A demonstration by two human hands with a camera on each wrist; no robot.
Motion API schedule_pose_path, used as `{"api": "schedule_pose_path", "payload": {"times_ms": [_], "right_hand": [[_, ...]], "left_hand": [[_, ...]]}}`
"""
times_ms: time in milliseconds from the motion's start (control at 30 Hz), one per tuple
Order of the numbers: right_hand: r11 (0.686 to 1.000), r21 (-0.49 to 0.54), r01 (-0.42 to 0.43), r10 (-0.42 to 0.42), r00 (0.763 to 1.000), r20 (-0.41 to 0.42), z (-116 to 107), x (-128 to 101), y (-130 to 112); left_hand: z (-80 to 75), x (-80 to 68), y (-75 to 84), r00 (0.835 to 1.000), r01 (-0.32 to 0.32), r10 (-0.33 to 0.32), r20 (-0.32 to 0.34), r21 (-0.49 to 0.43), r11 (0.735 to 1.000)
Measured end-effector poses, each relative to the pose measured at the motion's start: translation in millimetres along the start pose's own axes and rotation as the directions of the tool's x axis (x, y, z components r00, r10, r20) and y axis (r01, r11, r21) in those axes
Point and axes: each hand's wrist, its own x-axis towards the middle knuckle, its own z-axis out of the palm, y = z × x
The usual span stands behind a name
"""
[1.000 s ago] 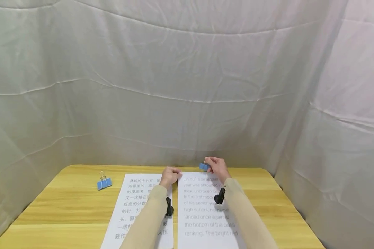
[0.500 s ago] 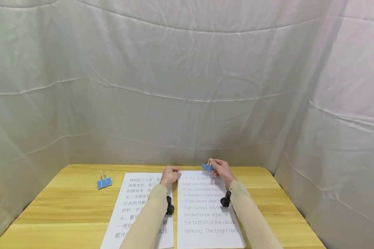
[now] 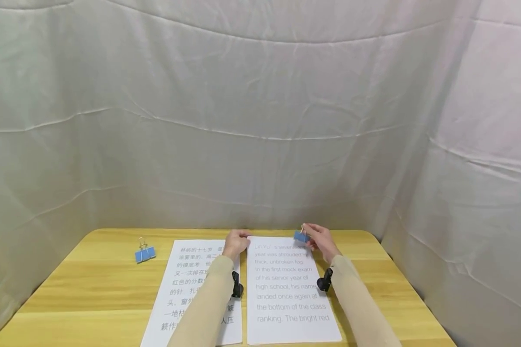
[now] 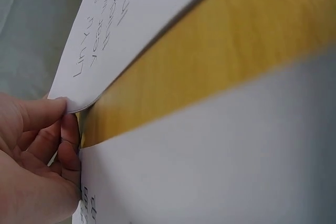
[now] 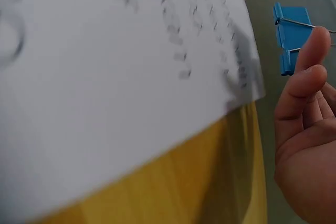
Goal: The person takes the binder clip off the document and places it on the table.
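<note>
My left hand [image 3: 235,244] pinches the near-side top-left corner of the right-hand stack of paper [image 3: 286,332], printed with English text. In the left wrist view the thumb lies on top of that corner and the curled fingers are below. Over the top-right corner of this stack, my right hand [image 3: 323,242] holds a blue binder clip [image 3: 301,236] by its wire handles. The right wrist view shows the clip [image 5: 295,32] off the page's edge, its blue body pointing away from the fingertips. Both handles run back to the thumb and fingers.
A second stack of paper [image 3: 191,294] with Chinese text lies left of the first, partly under my left forearm, a narrow gap between them. Another blue binder clip [image 3: 145,255] rests on the wooden table [image 3: 91,289] at the left. A grey curtain [image 3: 260,120] hangs behind and beside the table.
My right hand has moved right with the binder clip, from the middle of the top edge to near the top-right corner. The left hand keeps its pinch on the paper corner.
</note>
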Motion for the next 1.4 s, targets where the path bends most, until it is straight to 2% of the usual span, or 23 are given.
{"api": "schedule_pose_path", "payload": {"times_ms": [433,633,767,1233,1400], "right_hand": [[0.997,-0.076,-0.022,0.021,1.000,-0.009,-42.4,-8.4,21.4],[0.993,-0.115,-0.037,0.036,0.999,-0.011,-60.9,-14.2,30.5],[0.989,-0.132,-0.062,0.059,0.998,-0.027,-70.5,-17.1,32.4],[0.984,-0.111,-0.137,0.142,0.989,0.038,-85.9,-17.0,34.4],[0.979,-0.137,-0.149,0.153,0.988,0.020,-87.2,-18.5,33.5]], "left_hand": [[-1.6,1.6,-1.2,0.998,0.056,-0.056,-0.003,-0.019,0.998],[-1.0,-0.6,-0.7,0.999,0.046,-0.047,-0.013,-0.018,0.999],[-0.9,-2.2,0.9,0.999,0.017,-0.017,-0.031,0.008,1.000],[-4.2,-1.8,0.7,1.000,-0.004,0.004,-0.024,0.021,1.000],[-3.3,-3.1,0.2,1.000,-0.001,0.001,0.000,0.013,1.000]]}}
